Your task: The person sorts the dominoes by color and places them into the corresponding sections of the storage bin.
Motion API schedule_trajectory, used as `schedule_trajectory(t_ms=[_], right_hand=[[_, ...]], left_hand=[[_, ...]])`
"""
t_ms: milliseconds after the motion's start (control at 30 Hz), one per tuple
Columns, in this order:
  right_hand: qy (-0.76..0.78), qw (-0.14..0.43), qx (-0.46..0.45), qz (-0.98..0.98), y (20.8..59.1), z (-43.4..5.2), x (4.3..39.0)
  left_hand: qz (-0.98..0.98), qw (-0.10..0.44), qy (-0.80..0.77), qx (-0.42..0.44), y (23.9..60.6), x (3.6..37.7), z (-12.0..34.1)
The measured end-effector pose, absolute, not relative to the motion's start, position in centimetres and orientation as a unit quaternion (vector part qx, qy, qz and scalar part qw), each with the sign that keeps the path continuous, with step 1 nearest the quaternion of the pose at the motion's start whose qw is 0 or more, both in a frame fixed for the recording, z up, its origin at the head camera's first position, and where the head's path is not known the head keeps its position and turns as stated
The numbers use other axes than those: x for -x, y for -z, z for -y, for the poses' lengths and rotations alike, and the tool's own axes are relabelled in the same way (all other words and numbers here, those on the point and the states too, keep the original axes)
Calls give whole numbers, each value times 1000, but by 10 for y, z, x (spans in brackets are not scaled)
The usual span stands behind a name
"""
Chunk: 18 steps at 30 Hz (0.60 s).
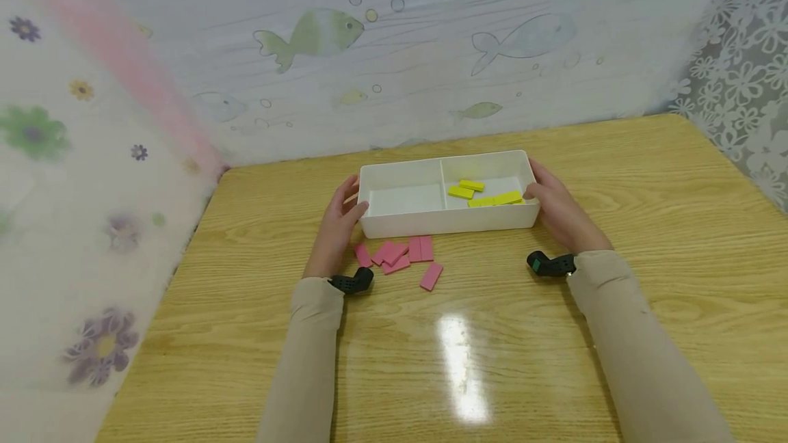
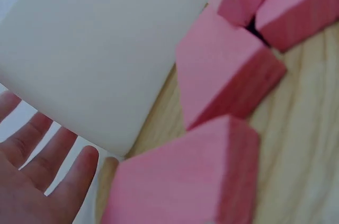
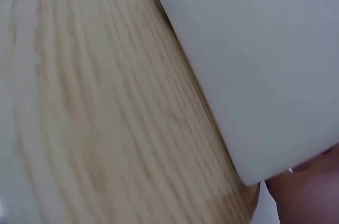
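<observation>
A long white box with a divider stands between both hands. Several yellow blocks lie in its right compartment; the left compartment holds nothing. My left hand holds the left end, thumb at the rim; in the left wrist view its fingers reach to the box's edge, fairly straight. At the right end my right hand grips the wall, its thumb over the rim beside the yellow blocks. Several flat pink blocks lie on the table before the box's left half, some overlapping.
The wooden table ends at a painted wall behind the box. One pink block lies apart from the others, nearer me. Each wrist carries a small black camera.
</observation>
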State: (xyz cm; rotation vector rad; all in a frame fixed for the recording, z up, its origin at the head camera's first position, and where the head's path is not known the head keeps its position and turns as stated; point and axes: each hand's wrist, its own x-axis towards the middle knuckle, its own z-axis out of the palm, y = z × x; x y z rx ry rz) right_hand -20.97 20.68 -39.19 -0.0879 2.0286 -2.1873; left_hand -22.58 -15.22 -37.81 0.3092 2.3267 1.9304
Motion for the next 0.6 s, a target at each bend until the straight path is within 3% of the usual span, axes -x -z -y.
schedule_trajectory(t_ms=[367, 600], right_hand=[[736, 85, 90, -665, 398, -210, 212], [734, 84, 72, -670, 402, -209, 209]], left_hand=[[-833, 31, -552, -21, 386, 243, 162], [-813, 84, -575, -33, 381, 235, 171]])
